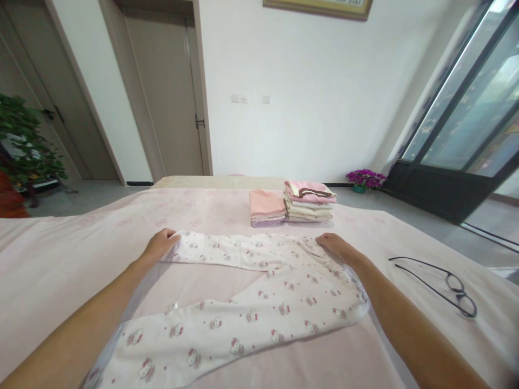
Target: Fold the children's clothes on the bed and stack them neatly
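Note:
White pants printed with small cartoon cat figures lie spread on the pink-covered surface, waistband to the right and legs to the left. At the far leg's cuff, my left hand is closed, pinching the fabric. My right hand grips the far corner of the waistband, its fingertips partly hidden by the hand. The near leg runs toward the lower left and passes out of view at the bottom edge.
Beyond the pants stand a folded peach stack and a taller stack of folded clothes, side by side. Eyeglasses lie at the right. Purple flowers stand on the floor behind, and a leafy plant is at the left.

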The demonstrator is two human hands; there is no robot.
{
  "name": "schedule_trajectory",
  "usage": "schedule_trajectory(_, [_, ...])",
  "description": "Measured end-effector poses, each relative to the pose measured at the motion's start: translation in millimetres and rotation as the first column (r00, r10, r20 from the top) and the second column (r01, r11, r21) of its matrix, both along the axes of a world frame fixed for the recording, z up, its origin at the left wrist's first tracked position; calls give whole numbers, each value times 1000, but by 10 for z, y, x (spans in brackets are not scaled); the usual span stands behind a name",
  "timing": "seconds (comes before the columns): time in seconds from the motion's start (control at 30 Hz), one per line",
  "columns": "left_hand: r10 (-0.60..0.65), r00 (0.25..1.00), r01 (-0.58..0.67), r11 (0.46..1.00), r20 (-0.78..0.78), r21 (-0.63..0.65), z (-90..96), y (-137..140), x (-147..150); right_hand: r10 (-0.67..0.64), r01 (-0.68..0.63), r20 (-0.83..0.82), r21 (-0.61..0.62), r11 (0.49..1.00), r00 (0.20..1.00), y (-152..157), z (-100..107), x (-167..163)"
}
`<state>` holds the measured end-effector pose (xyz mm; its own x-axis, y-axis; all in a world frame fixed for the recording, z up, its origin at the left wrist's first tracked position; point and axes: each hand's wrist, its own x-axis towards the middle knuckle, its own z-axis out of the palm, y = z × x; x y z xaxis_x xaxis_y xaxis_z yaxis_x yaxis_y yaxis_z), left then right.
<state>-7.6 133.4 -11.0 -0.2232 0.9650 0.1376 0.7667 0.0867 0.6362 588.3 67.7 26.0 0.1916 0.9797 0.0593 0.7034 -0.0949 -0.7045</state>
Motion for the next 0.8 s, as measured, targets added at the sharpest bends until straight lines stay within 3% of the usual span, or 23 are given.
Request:
schedule_trajectory(0.13, [-51, 970, 47, 999, 239, 24, 95, 71, -37, -59, 66, -119, 56, 996, 991, 63, -67, 73])
schedule_trajectory(0.23, [-2, 880, -31, 998, 474, 63, 117, 150, -70, -147, 160, -90, 149, 976, 985, 156, -134, 172])
schedule_trajectory(0.3, [39, 860, -104, 990, 508, 100, 76, 195, -83, -208, 209, -25, 185, 960, 978, 214, -192, 233])
schedule_trajectory(0.37, [78, 930, -127, 985, 359, 114, 13, 210, -78, -260, 246, 58, 176, 953, 964, 248, -246, 269])
schedule_trajectory(0.43, [147, 983, -156, 984, 106, 82, -32, 184, -37, -290, 271, 163, 128, 954, 943, 247, -268, 262])
schedule_trajectory(0.53, [194, 942, -172, 980, -275, 104, -12, 92, 141, -294, 285, 375, 82, 955, 879, 186, -208, 136])
schedule_trajectory(0.6, [77, 918, -20, 989, -390, 146, 52, 30, 372, -235, 211, 533, 106, 972, 813, 131, -131, -54])
schedule_trajectory(0.7, [-261, 896, 327, 935, -359, 135, 138, -24, 888, 37, -130, 632, 100, 986, 774, 87, -74, -491])
schedule_trajectory(0.8, [-560, 761, 618, 779, -327, 105, 106, -49, 1466, 367, -514, 630, 59, 856, 684, 110, -168, -971])
